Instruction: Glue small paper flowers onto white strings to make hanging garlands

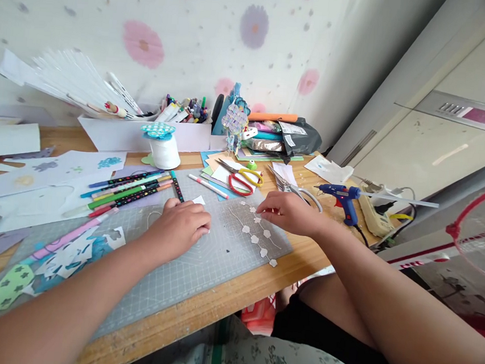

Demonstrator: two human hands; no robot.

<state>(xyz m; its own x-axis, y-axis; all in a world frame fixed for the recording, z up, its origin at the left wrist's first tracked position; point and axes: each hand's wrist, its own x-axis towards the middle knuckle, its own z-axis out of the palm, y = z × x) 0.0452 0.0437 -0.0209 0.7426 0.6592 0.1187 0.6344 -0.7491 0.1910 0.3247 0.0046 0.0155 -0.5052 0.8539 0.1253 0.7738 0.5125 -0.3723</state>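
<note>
A grey cutting mat (200,264) lies on the wooden desk (214,302). Across it runs a thin string with several small white paper shapes (258,235) fixed along it. My left hand (180,224) rests knuckles-up on the mat, its fingers curled under near a small white scrap; what they press or hold is hidden. My right hand (289,211) pinches the upper end of the string of shapes with its fingertips.
Several markers (130,191) lie left of the mat, cut paper pieces (64,256) at the near left. Red-and-yellow scissors (243,179), silver scissors (293,188) and a blue glue gun (346,199) lie behind my right hand. A white roll (164,148) and pen boxes (186,122) stand further back.
</note>
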